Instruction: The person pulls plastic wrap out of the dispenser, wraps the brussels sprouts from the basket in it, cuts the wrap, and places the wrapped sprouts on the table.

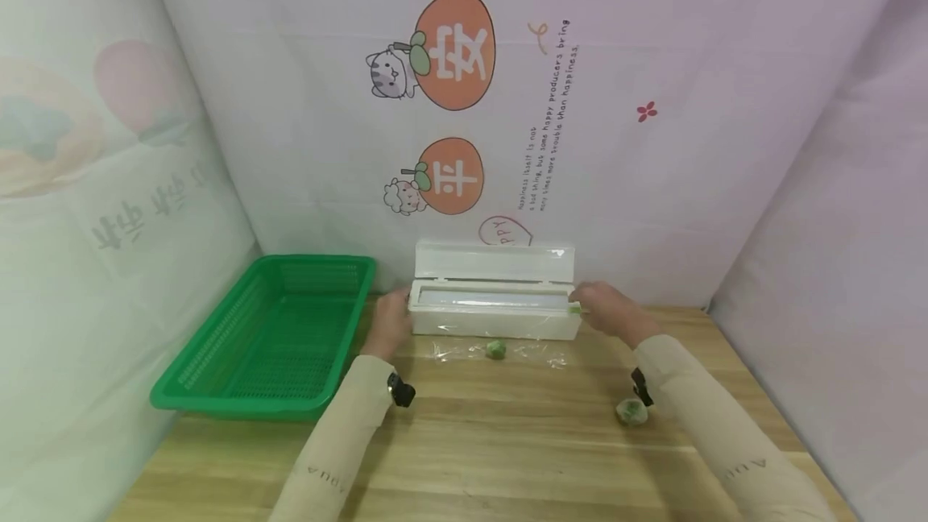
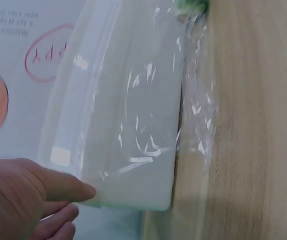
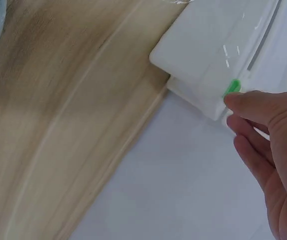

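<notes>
A white cling film dispenser [image 1: 493, 322] stands at the back of the table with its lid [image 1: 495, 263] raised. My left hand [image 1: 391, 321] grips its left end; in the left wrist view the thumb [image 2: 78, 190] lies on the corner and the other fingers bend below it. At the right end my right hand [image 1: 609, 311] pinches the green slide cutter [image 3: 232, 87] between thumb and fingers. Clear film [image 1: 532, 354] stretches out from the dispenser's front onto the table. On that film sits a small round green vegetable [image 1: 496, 350].
A green plastic basket [image 1: 335, 383] stands to the left of the dispenser. A film-wrapped green vegetable [image 1: 632, 412] lies on the wooden table [image 1: 493, 457] near my right forearm. Printed white cloth [image 1: 616, 167] rises behind the dispenser and along both sides.
</notes>
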